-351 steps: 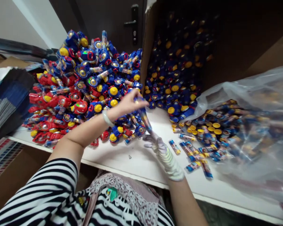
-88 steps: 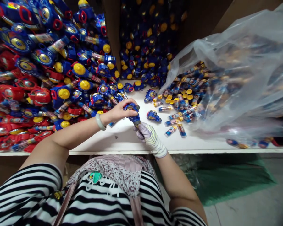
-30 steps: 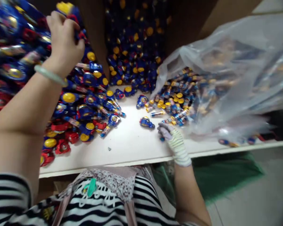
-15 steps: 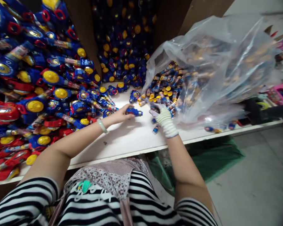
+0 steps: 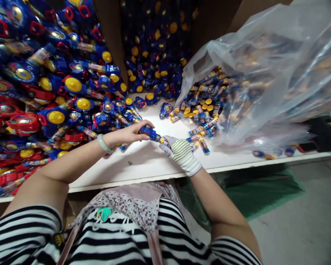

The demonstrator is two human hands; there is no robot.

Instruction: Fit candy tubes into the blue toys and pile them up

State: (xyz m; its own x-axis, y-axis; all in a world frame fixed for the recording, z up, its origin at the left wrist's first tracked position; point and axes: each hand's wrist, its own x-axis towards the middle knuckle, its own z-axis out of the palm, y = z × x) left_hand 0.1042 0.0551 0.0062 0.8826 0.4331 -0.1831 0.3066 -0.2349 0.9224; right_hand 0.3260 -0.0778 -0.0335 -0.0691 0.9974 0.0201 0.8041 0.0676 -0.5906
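Observation:
My bare left hand (image 5: 135, 131), with a pale bangle at the wrist, is closed around a blue plastic toy (image 5: 148, 131) whose narrow neck points right. In my gloved right hand (image 5: 176, 149) is a small printed tube with a yellow end (image 5: 163, 141). The tube's yellow end meets the toy's neck; whether it sits inside the neck I cannot tell. Several similar tubes (image 5: 204, 146) lie on the white tabletop (image 5: 143, 162) just beyond my right hand. Another blue toy (image 5: 165, 110) rests farther back.
Blue and red toys (image 5: 56, 117) are heaped along the left. A dark box holding more blue toys (image 5: 157, 70) stands behind. To the right, a clear plastic bag (image 5: 253, 110) spills printed tubes onto the table. Green sheeting (image 5: 259, 187) lies below the front edge.
My right hand has come away from the loose tubes with one tube and moved left to the toy's neck. The toy in my left hand has tilted downward to the right.

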